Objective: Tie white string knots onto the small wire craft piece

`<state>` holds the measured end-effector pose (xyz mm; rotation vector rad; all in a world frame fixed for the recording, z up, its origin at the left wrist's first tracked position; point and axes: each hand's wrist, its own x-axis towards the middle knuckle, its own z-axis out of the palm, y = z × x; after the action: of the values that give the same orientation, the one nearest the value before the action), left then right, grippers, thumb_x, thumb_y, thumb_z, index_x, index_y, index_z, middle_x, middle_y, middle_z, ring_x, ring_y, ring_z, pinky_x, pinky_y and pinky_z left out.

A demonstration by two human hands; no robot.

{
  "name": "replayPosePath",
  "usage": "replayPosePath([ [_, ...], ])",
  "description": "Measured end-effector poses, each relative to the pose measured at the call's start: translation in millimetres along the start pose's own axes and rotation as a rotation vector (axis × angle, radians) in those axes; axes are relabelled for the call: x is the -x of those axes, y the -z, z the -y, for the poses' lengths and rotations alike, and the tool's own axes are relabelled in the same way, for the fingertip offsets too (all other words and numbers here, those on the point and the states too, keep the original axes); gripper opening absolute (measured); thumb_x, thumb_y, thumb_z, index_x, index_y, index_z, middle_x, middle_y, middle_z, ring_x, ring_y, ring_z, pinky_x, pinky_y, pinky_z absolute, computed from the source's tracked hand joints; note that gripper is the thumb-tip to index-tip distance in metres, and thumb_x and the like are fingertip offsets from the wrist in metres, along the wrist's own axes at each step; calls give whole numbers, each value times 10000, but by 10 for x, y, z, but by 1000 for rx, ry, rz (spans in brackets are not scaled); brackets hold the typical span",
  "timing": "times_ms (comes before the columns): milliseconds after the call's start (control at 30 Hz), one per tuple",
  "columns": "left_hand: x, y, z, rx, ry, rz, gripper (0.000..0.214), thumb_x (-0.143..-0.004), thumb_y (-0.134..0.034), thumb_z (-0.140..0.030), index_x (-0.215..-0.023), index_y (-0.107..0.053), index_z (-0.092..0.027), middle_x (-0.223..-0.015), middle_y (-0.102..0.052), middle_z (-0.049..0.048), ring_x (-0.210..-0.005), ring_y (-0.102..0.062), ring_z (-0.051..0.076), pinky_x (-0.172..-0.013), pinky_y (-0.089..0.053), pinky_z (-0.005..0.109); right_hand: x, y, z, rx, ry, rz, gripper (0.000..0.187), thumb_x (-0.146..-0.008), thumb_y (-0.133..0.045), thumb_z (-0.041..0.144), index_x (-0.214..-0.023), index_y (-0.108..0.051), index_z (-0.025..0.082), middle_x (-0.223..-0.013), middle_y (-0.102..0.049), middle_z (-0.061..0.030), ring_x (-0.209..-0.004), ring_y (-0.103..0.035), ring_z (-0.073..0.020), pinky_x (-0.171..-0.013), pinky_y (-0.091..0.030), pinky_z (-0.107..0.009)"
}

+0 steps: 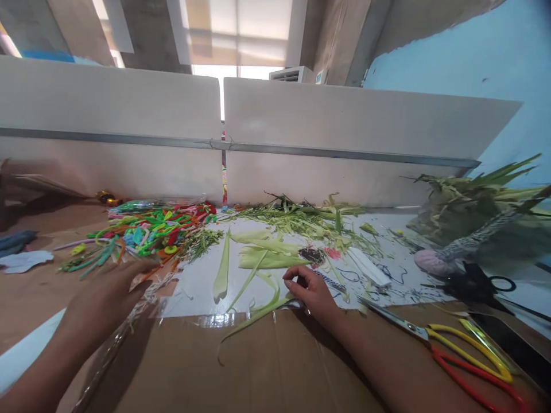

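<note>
My left hand (123,281) lies over the near edge of a pile of colourful pipe cleaners (155,229). Its fingers point right and the thumb stands apart from them; I make out nothing held. My right hand (307,289) rests at the front edge of the white sheet (198,287), fingers curled and thumb near the index finger. What it holds, if anything, is hidden. A long, thin corn husk strip (258,314) runs to just beneath it, beside a small dark, shiny object (293,304). Wider green husk pieces (267,258) lie just beyond.
Large scissors (413,330) with yellow and red handles lie at right, near a dark phone-like slab (512,350). Husk scraps (297,215) heap at the back before a pale partition (344,126). A bag of husks (456,212) and a pink-headed, wrapped figure (434,261) stand right.
</note>
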<state>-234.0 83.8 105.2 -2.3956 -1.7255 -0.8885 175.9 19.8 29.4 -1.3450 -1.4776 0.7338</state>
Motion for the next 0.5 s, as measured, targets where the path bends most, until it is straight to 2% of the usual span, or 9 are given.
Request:
replayPosePath([
  [67, -93, -47, -151, -103, -148, 27, 438, -931, -420, -493, -1099, -728, -231, -1113, -745, 69, -964, -681, 325, -833, -526, 463, -6, 45, 99, 74, 56, -38, 174, -844, -620, 346, -889, -695, 196, -849, -654, -33, -649, -532, -159, -595, -410, -275],
  [100, -139, -95, -259, -115, -193, -18, 432, -946, -400, -482, -1065, -730, -231, -1105, -742, 79, -949, -677, 332, -804, -531, 469, -25, 79, 168, 114, 87, -49, 168, -859, -609, 329, -905, -702, 197, -877, -665, -42, -668, -551, -164, -606, -420, -277],
  [167, -208, -243, -552, -56, -304, -33, 372, -996, -367, -348, -1050, -716, -232, -1094, -736, 97, -977, -666, 318, -831, -526, 464, -116, 172, 335, 207, 156, -43, 172, -883, -598, 303, -955, -717, 201, -907, -682, -50, -699, -578, -174, -620, -430, -278],
  [233, -216, -459, -924, -4, -431, -47, 273, -1008, -429, -276, -1044, -696, -232, -1043, -737, 92, -900, -668, 278, -786, -523, 413, -313, 292, 509, 348, 221, 1, 180, -900, -599, 277, -1003, -731, 211, -950, -704, -48, -739, -608, -180, -663, -447, -284],
  [333, -90, -868, -1515, 108, -659, -33, 138, -966, -527, -189, -1004, -659, -207, -899, -715, 60, -799, -644, 227, -691, -471, 341, -829, 468, 682, 599, 245, 0, 173, -937, -595, 240, -998, -756, 221, -1050, -742, -47, -870, -669, -198, -763, -479, -289],
  [400, 47, -1138, -1843, 194, -779, -66, 27, -908, -612, -199, -899, -635, -207, -748, -658, 18, -679, -591, 199, -603, -396, 319, -1275, 540, 691, 835, 161, -51, 212, -949, -597, 211, -1077, -762, 245, -1148, -749, -26, -1008, -678, -198, -854, -480, -272],
  [500, 226, -1459, -2137, 285, -889, -220, 103, -860, -689, -199, -823, -594, -194, -646, -575, -14, -595, -521, 167, -536, -299, 327, -1945, 531, 538, 962, 68, -82, 267, -960, -573, 188, -1134, -770, 233, -1189, -756, -56, -1102, -669, -238, -882, -478, -285],
])
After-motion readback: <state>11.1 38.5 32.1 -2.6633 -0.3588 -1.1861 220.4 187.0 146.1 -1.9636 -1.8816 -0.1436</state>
